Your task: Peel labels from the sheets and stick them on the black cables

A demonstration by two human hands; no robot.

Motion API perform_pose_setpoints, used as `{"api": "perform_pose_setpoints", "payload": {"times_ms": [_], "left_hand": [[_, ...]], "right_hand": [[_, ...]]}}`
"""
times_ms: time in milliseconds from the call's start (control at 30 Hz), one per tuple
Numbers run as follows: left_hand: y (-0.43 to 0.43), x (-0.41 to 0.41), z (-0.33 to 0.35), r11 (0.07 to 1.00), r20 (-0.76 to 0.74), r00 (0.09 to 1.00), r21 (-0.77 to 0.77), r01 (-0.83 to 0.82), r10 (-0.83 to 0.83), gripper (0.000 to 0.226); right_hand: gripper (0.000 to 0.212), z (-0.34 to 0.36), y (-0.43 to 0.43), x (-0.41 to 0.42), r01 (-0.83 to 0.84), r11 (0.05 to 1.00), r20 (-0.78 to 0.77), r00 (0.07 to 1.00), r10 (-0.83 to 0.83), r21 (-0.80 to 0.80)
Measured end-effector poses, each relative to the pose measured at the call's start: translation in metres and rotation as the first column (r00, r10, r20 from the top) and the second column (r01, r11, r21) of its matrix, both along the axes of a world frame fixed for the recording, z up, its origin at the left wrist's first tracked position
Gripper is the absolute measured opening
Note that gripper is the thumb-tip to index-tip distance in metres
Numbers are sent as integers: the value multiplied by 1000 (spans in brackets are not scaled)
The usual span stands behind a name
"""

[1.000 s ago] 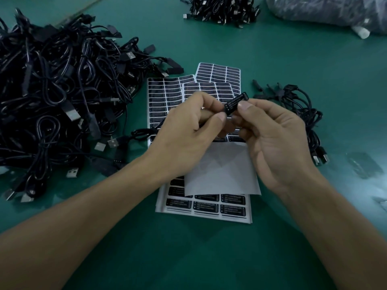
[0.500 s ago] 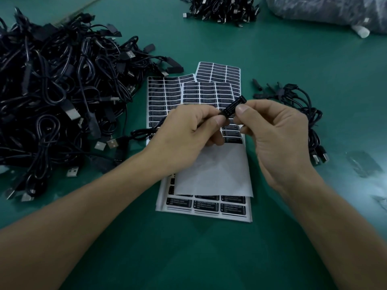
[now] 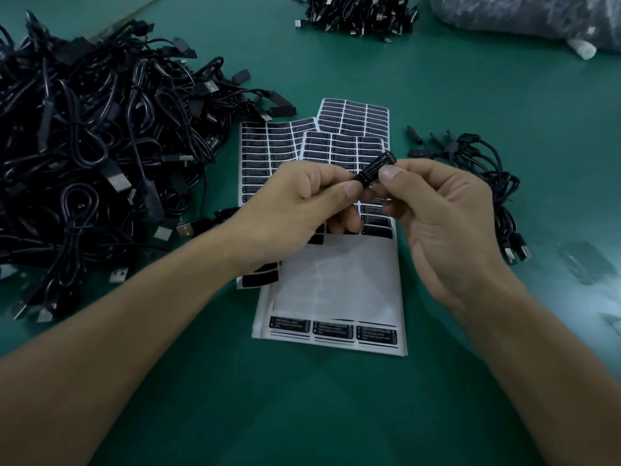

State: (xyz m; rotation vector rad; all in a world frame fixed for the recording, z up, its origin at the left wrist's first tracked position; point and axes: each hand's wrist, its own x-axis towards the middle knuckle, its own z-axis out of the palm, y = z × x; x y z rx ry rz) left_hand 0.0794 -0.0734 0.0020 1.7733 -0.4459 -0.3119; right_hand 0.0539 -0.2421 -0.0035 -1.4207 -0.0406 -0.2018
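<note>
A small black block [image 3: 375, 169] on the end of a cable [image 3: 220, 215] sits near the middle of the view, pinched from both sides. The left grip [image 3: 295, 206] holds the block's lower end between thumb and forefinger, at the block's 8 o'clock. The right grip [image 3: 447, 223] pinches it from about 4 o'clock, thumb tip against its side. The block is tilted, and its free end points to 1 o'clock, clear of both grips. A label [image 3: 382, 162] with pale print lies along its face. The cable trails from under the left grip toward 9 o'clock.

Beneath the hands, label sheets [image 3: 353, 119] overlap on the green table [image 3: 336, 415]. The top sheet [image 3: 336, 280] is bare backing over its near half. A large pile of black cables [image 3: 84, 146] lies at 9 to 10 o'clock, and a small bunch [image 3: 487, 183] lies at 3 o'clock, just beside the right grip. Another heap [image 3: 356, 15] sits at 12 o'clock and a plastic bag [image 3: 524, 18] at 1 o'clock.
</note>
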Motion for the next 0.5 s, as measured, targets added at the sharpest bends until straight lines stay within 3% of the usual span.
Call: {"api": "perform_pose_setpoints", "payload": {"times_ms": [333,500], "left_hand": [[1,-2,3,998,3,998,9,56,-56,24],[5,-2,7,989,-11,990,38,140,-140,26]], "right_hand": [[10,-2,-1,0,33,996,16,999,-31,-82],[13,-2,0,0,-10,999,-9,1000,10,-43]]}}
